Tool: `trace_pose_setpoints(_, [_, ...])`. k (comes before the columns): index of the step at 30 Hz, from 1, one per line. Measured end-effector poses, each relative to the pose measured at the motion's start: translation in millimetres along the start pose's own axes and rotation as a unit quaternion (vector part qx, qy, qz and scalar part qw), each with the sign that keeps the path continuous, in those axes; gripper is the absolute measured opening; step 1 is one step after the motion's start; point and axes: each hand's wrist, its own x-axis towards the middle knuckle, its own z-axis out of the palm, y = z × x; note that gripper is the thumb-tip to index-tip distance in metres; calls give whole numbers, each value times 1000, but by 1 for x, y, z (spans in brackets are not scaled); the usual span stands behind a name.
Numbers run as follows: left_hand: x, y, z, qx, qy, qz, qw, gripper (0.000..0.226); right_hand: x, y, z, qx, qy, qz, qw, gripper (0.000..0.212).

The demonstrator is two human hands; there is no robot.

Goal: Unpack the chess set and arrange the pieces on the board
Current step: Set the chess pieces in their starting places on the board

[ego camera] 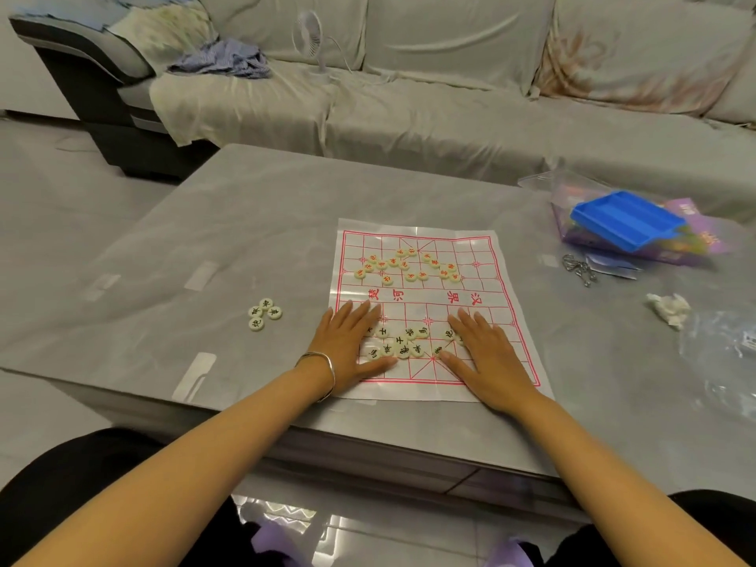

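Between the left grip (347,345) and right grip (489,358), both flat, fingers straight, holding nothing, black-lettered pieces (403,351) cluster on the near half of the board (507,288); four stray pieces (274,312) lie leftward, nearer the left grip.

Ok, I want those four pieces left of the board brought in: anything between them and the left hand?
Nothing visible does: only bare table lies between the left hand and the four stray pieces.
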Motion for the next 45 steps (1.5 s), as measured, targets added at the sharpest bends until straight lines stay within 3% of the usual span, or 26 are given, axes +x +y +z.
trace_pose_setpoints(7, [6, -17, -8, 24, -26, 55, 998, 108, -17, -18, 15, -24, 25, 48, 998, 102])
trace_pose_setpoints(9, [6, -18, -8, 29, -28, 63, 997, 107, -18, -24, 13, -6, 31, 27, 999, 94])
trace_pose_setpoints(14, [3, -17, -10, 22, -28, 58, 998, 110, -18, -55, 8, -5, -27, -140, 990, 66])
trace_pose_setpoints(22, [-1, -29, -11, -54, -1, 32, 998, 112, -18, -63, 17, -31, -55, -146, 987, 63])
trace_pose_setpoints(27, [-21, -53, -34, -75, 51, 3, 996, 104, -8, -65, 15, -12, -35, -111, 993, 73])
trace_pose_setpoints(31, [-30, -90, -56, -79, 101, -64, 990, 72, 4, -83, 11, 42, -12, -98, 994, 72])
trace_pose_setpoints(34, [-34, -120, -67, -67, 50, -106, 991, 86, 20, -116, 8, 85, -11, -98, 991, 59])
trace_pose_setpoints(38, [-46, -155, -68, -29, -25, -133, 990, 104, 51, -169, 18, 128, -32, -145, 981, 60])
trace_pose_setpoints(45, [-55, -160, -65, -91, 67, -65, 991, 70, 102, -223, 36, 135, -68, -176, 973, 56])
